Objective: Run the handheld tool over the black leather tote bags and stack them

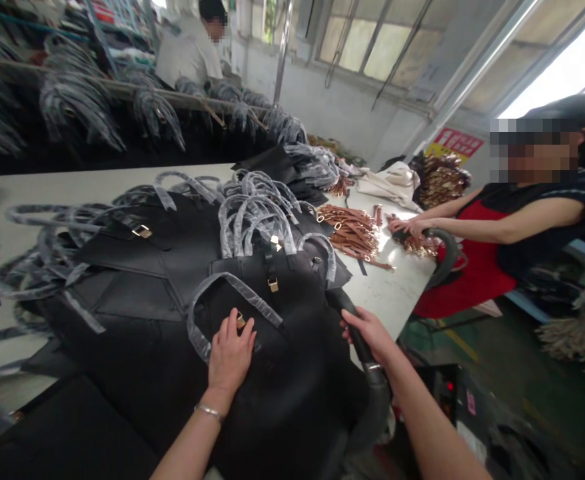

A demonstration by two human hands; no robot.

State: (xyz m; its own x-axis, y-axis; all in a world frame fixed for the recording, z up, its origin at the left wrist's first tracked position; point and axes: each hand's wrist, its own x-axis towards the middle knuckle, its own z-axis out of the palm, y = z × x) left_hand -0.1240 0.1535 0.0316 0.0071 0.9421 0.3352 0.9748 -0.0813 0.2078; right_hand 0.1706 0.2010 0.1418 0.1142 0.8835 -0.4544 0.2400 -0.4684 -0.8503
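Observation:
Black bag panels with plastic-wrapped handles lie piled on the white table. My left hand (231, 350) rests on the front black panel (292, 353), fingers spread around a small gold clasp (241, 321), below a wrapped handle (237, 283). Its wrist wears a silver bracelet. To the right, my right hand (370, 333) is wrapped round a black hose nozzle (360, 343), whose tip reaches the panel's right edge. A second gold clasp (272, 285) sits on a strap just above.
Brown straps (350, 230) lie on the white table (402, 287) at the back right. A person in a red apron (477, 260) works there with another hose (445, 257). Wrapped handles hang on a rack (72, 100) behind, near another person. A dark box stands at the lower right.

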